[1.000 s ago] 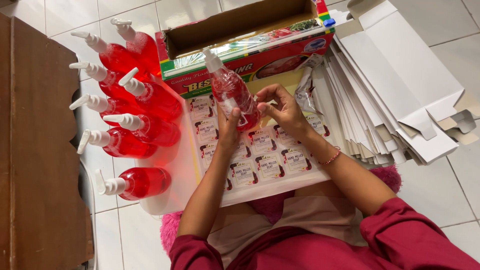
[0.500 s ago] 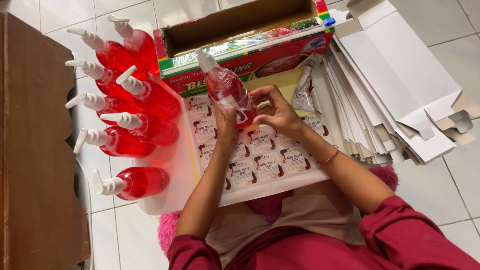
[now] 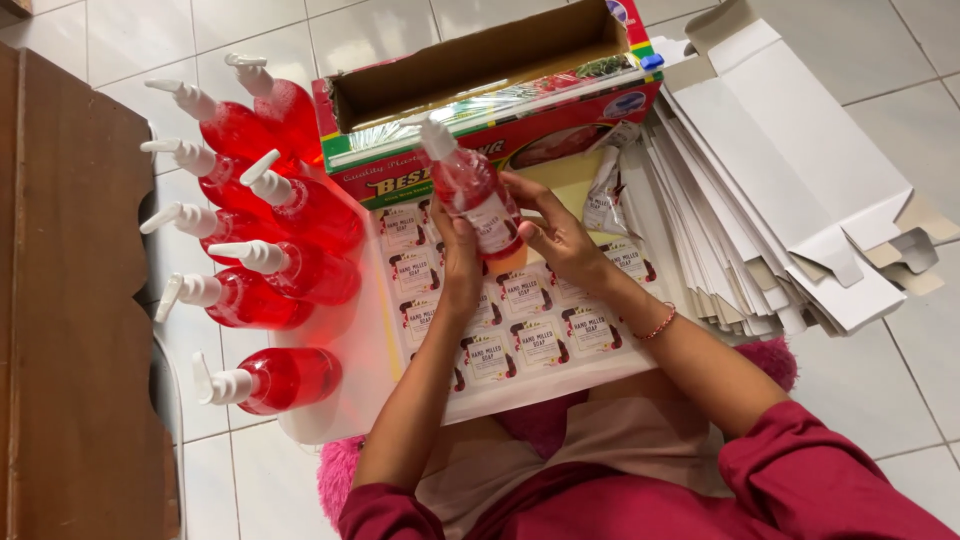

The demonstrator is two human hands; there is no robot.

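Note:
I hold a clear pump bottle of red liquid [image 3: 470, 190] with a white pump top between both hands, above a sheet of square labels [image 3: 520, 310] on my lap. A pale label now shows on the bottle's front. My left hand [image 3: 455, 255] grips the bottle from below and the left, thumb on its side. On the bottle's right side my right hand [image 3: 550, 230] has its fingers curled against the bottle and label.
Several more red pump bottles [image 3: 270, 260] stand on a white tray [image 3: 350, 340] at my left. A long red and green cling-wrap box [image 3: 480, 90] lies behind the labels. A stack of flat white cartons [image 3: 790, 200] spreads at the right. Brown wooden furniture [image 3: 70, 300] borders the left.
The bottle has been turned and tilted more upright, so a label now faces me. My right hand moved from pinching at the side to pressing on the bottle.

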